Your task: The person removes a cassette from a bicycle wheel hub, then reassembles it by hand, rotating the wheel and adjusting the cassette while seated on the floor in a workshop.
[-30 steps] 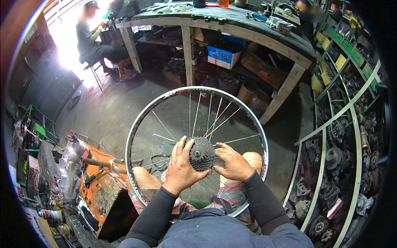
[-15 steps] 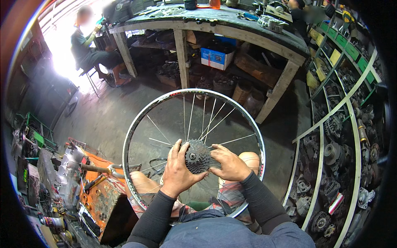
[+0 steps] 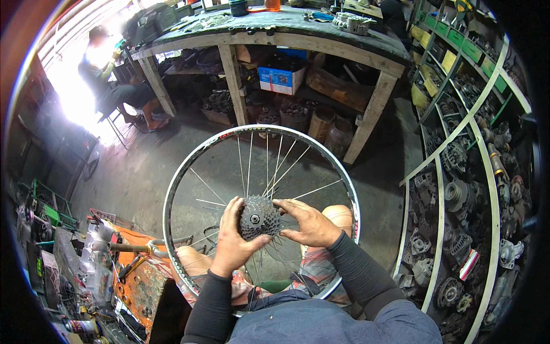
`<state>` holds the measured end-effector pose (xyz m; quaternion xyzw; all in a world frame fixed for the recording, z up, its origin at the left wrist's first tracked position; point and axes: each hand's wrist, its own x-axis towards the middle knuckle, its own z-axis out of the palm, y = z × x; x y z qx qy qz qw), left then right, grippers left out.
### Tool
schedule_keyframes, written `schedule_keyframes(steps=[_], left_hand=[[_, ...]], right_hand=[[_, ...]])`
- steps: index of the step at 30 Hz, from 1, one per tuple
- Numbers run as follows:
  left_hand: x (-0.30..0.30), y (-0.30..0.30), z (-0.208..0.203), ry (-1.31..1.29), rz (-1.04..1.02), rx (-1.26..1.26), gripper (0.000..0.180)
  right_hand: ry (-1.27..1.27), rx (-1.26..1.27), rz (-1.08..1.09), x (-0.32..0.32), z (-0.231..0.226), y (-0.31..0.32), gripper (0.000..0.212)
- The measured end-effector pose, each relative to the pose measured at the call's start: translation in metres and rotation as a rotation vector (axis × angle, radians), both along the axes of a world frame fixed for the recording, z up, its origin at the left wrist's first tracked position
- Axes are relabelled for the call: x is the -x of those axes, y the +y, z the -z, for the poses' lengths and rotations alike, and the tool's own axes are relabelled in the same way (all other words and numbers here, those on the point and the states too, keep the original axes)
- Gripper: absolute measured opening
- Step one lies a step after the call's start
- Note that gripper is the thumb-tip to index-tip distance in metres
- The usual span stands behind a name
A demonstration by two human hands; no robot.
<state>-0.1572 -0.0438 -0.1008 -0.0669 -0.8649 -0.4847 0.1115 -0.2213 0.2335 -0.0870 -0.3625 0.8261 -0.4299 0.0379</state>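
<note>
A bicycle wheel (image 3: 350, 192) with a pale rim and thin spokes stands across my lap, its cassette (image 3: 259, 219) facing up toward me. Dark, grimy sprockets stack around the hub at its middle. My left hand (image 3: 234, 243) curls round the left side of the cassette, thumb along its lower edge. From the right, my right hand (image 3: 311, 223) holds the opposite side between thumb and fingers. The right fingertips are partly hidden behind the sprockets.
A long workbench (image 3: 389, 64) spans the far side, with a blue-and-white box (image 3: 278, 80) beneath it. Shelves of metal parts (image 3: 458, 198) line the right. At left stands a rusty orange stand (image 3: 146, 289) with tools. A person (image 3: 117, 86) sits far left.
The view has swung slightly right, so the bench and wheel sit farther left. My left fingers have slid from the cassette's face to its side; both hands stay on it.
</note>
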Motion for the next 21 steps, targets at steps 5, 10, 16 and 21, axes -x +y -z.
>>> schedule_keyframes(steps=[5,10,16,21], left_hand=[[0.006,-0.048,0.009,-0.395,-0.119,-0.862,0.044],[0.004,-0.051,0.009,-0.385,-0.114,-0.741,0.02],[0.006,-0.052,0.007,-0.477,-0.071,-0.804,0.02],[0.007,-0.054,0.011,-0.476,-0.049,-0.785,0.021]], right_hand=[[-0.029,0.003,0.04,-0.003,0.002,0.0,0.084],[-0.032,0.001,0.038,-0.002,0.001,-0.001,0.068],[0.039,-0.015,0.012,0.001,0.008,0.004,0.051],[0.061,-0.001,-0.035,0.003,0.006,0.002,0.036]])
